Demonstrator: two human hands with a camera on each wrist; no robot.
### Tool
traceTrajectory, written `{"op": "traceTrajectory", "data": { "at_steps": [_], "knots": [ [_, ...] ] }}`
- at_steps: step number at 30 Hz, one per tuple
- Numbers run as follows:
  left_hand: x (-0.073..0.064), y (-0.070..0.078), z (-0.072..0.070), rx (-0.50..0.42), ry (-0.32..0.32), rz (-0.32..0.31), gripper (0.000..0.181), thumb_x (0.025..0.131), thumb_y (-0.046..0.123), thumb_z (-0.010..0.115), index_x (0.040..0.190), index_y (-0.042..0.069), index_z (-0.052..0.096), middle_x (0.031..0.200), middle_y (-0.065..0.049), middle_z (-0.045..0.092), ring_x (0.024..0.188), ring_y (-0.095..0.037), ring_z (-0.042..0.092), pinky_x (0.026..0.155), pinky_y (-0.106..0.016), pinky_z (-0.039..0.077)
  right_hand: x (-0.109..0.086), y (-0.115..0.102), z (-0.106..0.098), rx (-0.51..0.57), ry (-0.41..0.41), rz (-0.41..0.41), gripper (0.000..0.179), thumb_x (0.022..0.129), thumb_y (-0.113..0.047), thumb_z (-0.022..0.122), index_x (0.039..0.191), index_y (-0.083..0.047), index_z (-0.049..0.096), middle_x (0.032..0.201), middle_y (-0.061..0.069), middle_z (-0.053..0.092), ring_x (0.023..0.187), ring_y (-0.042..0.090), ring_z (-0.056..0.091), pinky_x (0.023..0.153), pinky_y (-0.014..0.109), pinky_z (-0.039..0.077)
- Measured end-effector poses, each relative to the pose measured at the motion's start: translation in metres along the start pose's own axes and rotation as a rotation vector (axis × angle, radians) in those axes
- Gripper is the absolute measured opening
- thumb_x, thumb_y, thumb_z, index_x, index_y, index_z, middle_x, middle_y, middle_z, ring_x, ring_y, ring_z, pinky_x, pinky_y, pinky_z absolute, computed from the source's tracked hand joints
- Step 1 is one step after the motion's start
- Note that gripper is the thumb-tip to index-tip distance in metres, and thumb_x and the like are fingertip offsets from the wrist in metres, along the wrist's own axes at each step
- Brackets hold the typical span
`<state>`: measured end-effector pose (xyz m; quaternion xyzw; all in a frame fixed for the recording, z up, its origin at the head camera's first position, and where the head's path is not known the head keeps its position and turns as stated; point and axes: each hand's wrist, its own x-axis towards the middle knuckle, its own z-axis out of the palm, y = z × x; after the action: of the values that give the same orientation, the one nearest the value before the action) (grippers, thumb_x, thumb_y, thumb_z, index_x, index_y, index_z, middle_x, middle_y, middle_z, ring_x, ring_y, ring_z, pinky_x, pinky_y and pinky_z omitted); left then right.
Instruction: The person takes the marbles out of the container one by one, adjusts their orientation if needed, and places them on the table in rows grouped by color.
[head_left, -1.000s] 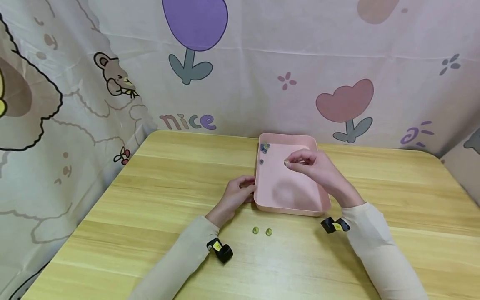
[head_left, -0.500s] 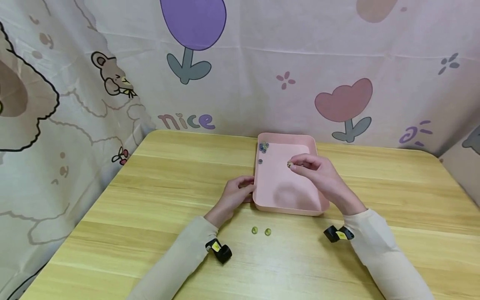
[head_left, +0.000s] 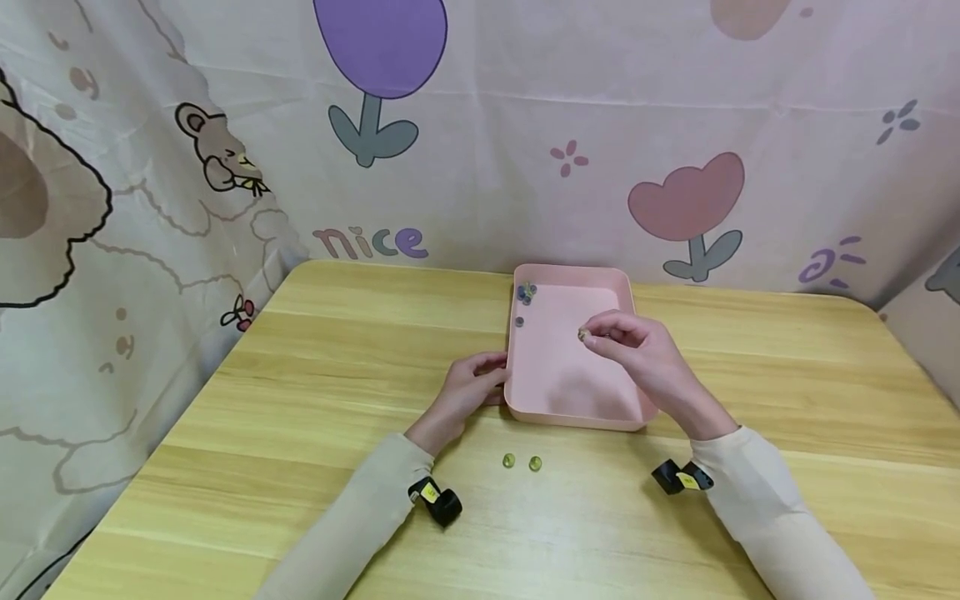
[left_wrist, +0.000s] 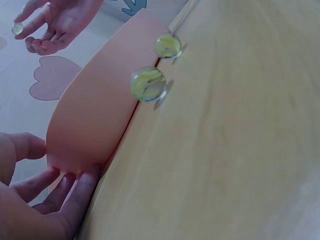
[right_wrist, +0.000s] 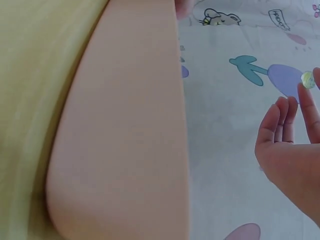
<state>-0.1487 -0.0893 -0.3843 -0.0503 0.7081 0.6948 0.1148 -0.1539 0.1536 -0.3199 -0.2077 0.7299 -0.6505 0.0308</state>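
My right hand (head_left: 637, 350) pinches a clear glass marble (right_wrist: 307, 80) with a yellow-green swirl between thumb and index fingertip. It is raised over the pink tray (head_left: 555, 350), the other fingers loosely bent. Against the outside of the tray's left wall rest the fingertips of my left hand (head_left: 465, 392), fingers spread and relaxed. Several marbles (head_left: 527, 292) cluster in the tray's far left corner. A single darker marble (head_left: 520, 322) lies by the left wall. In front of the tray, on the table, are two yellow-green marbles, one left (head_left: 509, 460) and one right (head_left: 536, 463).
The wood-grain table (head_left: 337, 358) extends on both sides of the tray. A printed curtain (head_left: 517, 192) hangs right behind its back edge, and more fabric (head_left: 150, 333) covers the left side. Both sleeves carry a black camera, left (head_left: 437, 502) and right (head_left: 681, 477).
My right hand has drawn slightly back toward me and to the right, still pinching the marble. The left hand stays at the tray wall, and the head view has shifted a little.
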Motion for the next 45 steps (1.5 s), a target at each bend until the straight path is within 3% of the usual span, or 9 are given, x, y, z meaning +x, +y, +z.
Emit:
{"op": "traceTrajectory", "data": {
  "at_steps": [14, 24, 31, 35, 40, 45],
  "knots": [
    [0.000, -0.001, -0.001, -0.019, -0.005, 0.019, 0.038, 0.093, 0.005, 0.061, 0.130, -0.003, 0.057, 0.121, -0.018, 0.059, 0.095, -0.022, 0.063, 0.079, -0.032, 0.057, -0.020, 0.002, -0.001, -0.112, -0.035, 0.008, 0.015, 0.089, -0.005, 0.069, 0.101, 0.003, 0.068, 0.102, 0.004, 0.062, 0.091, 0.016, 0.057, 0.080, 0.020, 0.050],
    [-0.001, -0.002, 0.000, -0.016, -0.009, 0.023, 0.038, 0.093, 0.005, 0.061, 0.129, -0.004, 0.057, 0.119, -0.018, 0.060, 0.093, -0.021, 0.063, 0.078, -0.031, 0.057, -0.028, 0.005, 0.002, -0.186, -0.055, 0.015, 0.014, 0.087, -0.007, 0.072, 0.100, -0.002, 0.071, 0.105, 0.007, 0.061, 0.099, 0.019, 0.059, 0.089, 0.024, 0.048],
    [0.000, -0.001, 0.002, -0.006, -0.005, 0.016, 0.038, 0.093, 0.006, 0.061, 0.130, -0.001, 0.057, 0.120, -0.016, 0.060, 0.096, -0.022, 0.063, 0.079, -0.031, 0.057, -0.035, 0.007, 0.004, -0.276, -0.111, -0.029, 0.011, 0.085, -0.008, 0.073, 0.096, -0.010, 0.074, 0.098, 0.005, 0.061, 0.096, 0.021, 0.055, 0.087, 0.027, 0.046],
    [0.000, 0.000, 0.001, -0.006, -0.005, 0.021, 0.038, 0.093, 0.005, 0.061, 0.130, -0.002, 0.057, 0.121, -0.016, 0.060, 0.097, -0.022, 0.062, 0.079, -0.031, 0.057, -0.040, 0.010, 0.006, -0.313, -0.144, -0.044, 0.012, 0.085, -0.008, 0.074, 0.097, -0.007, 0.075, 0.096, 0.003, 0.060, 0.096, 0.019, 0.053, 0.087, 0.028, 0.044],
    [0.001, -0.001, 0.000, 0.003, 0.001, 0.027, 0.037, 0.093, 0.006, 0.061, 0.129, -0.001, 0.058, 0.121, -0.015, 0.060, 0.096, -0.021, 0.062, 0.078, -0.031, 0.057, -0.044, 0.014, 0.008, -0.324, -0.138, 0.002, 0.010, 0.085, -0.012, 0.074, 0.095, -0.011, 0.075, 0.098, 0.001, 0.059, 0.097, 0.016, 0.053, 0.088, 0.031, 0.044],
    [0.002, -0.002, 0.001, 0.010, 0.006, 0.028, 0.037, 0.093, 0.006, 0.061, 0.129, -0.001, 0.059, 0.120, -0.015, 0.061, 0.095, -0.020, 0.062, 0.077, -0.030, 0.057, -0.048, 0.020, 0.010, -0.370, -0.125, -0.031, 0.010, 0.083, -0.010, 0.076, 0.092, -0.015, 0.076, 0.096, -0.001, 0.059, 0.095, 0.014, 0.052, 0.079, 0.031, 0.046]
  ]
}}
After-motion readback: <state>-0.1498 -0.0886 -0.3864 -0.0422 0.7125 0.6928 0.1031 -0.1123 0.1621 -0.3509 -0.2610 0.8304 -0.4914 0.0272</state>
